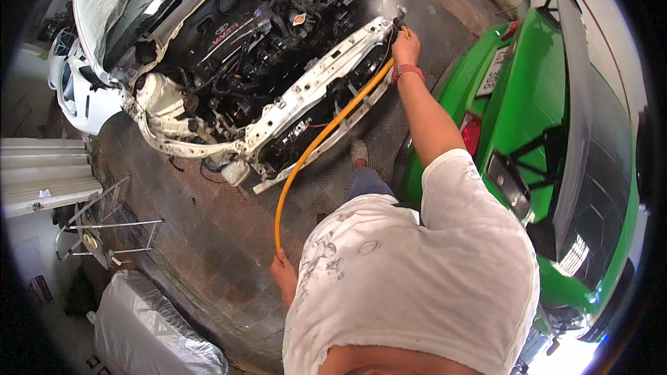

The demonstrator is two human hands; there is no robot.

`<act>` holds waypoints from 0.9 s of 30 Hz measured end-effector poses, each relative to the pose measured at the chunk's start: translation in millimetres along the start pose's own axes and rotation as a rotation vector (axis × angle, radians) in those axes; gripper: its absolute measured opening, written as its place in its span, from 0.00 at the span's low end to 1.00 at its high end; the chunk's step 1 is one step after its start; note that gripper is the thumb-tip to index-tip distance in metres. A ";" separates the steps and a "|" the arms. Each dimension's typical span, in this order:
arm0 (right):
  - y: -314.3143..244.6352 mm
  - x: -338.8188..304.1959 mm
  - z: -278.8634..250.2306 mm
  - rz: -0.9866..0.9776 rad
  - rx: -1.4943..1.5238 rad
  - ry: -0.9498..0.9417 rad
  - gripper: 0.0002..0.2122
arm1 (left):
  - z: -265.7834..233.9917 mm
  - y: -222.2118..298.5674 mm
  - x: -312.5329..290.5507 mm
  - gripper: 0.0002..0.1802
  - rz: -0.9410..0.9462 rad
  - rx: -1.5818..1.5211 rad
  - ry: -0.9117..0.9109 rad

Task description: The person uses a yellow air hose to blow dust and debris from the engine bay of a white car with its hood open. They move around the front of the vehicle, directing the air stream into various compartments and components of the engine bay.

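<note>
A yellow-orange hose (326,140) runs in a curve between my two hands. My right hand (406,48) is closed round its far end, just behind a dark spray nozzle (399,21). Fine mist shows by the nozzle, over the corner of the white car's bare front frame (316,87). Low on the left side of my body, my left hand (283,274) grips the hose's nearer part; some of its fingers are hidden. Beyond the frame lies the exposed engine bay (278,35), full of dark, wet-looking parts.
Close on my right stands a green car (514,90) with a large rear wing (570,111). A folding metal step stand (104,229) is at the left, near a plastic-covered object (149,326). The tiled floor (201,229) looks wet. My foot (358,151) is by the frame.
</note>
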State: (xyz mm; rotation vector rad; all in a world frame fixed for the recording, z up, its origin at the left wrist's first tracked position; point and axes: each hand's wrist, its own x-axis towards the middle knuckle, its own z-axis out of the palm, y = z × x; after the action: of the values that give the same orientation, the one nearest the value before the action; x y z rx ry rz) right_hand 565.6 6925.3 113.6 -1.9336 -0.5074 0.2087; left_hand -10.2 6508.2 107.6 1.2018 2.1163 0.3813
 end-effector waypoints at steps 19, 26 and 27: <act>-114.9 237.9 177.7 0.103 0.410 -0.154 0.20 | 50.2 256.9 41.9 0.31 -0.218 -0.288 -0.172; -97.9 215.5 171.9 0.127 0.135 -0.158 0.22 | 30.1 241.1 72.8 0.32 -0.146 -0.253 -0.150; -96.5 214.1 172.1 0.157 0.102 -0.168 0.22 | 28.6 239.9 76.5 0.32 -0.161 -0.244 -0.156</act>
State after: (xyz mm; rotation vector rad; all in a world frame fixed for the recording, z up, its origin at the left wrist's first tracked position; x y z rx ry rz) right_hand 668.8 7195.3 149.2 -1.8652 -0.4465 0.4924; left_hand 137.5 6698.8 185.7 0.8857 1.9517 0.4431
